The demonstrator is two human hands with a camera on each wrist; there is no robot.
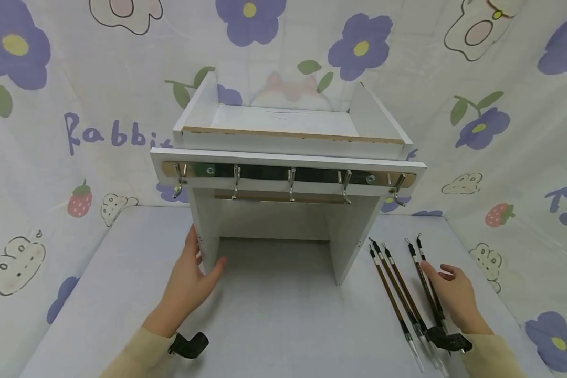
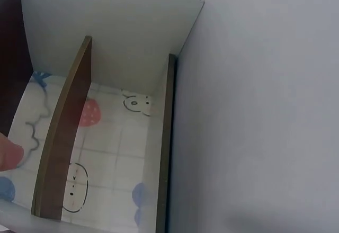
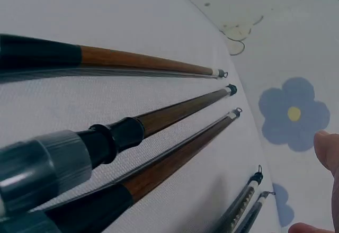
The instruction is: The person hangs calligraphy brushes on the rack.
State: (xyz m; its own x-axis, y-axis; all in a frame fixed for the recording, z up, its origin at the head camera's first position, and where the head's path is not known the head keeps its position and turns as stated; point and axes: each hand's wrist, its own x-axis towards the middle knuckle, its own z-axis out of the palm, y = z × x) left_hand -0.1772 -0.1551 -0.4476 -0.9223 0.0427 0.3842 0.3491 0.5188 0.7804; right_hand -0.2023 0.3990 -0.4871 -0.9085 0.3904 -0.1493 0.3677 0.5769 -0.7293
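A white shelf rack (image 1: 203, 215) with a metal strip of hooks (image 1: 264, 172) across its front stands on the white table. My left hand (image 1: 189, 278) is at its left side panel, fingers along the outer side and thumb spread in front. The left wrist view shows the thumb tip (image 2: 9, 154) beside the rack's brown-edged boards (image 2: 63, 122). To the right lie several calligraphy brushes (image 1: 401, 283) with brown handles and clear caps. My right hand (image 1: 453, 294) hovers over the rightmost dark brushes (image 1: 422, 281), fingers loosely bent, gripping nothing. Its fingertips stand apart from the handles in the right wrist view.
A patterned cloth (image 1: 477, 94) with purple flowers hangs behind and at both sides of the white table (image 1: 283, 331). The rack's upper tray (image 1: 288, 122) has raised side walls. Black wrist cameras (image 1: 189, 345) sit on both wrists, the right one above the brush caps.
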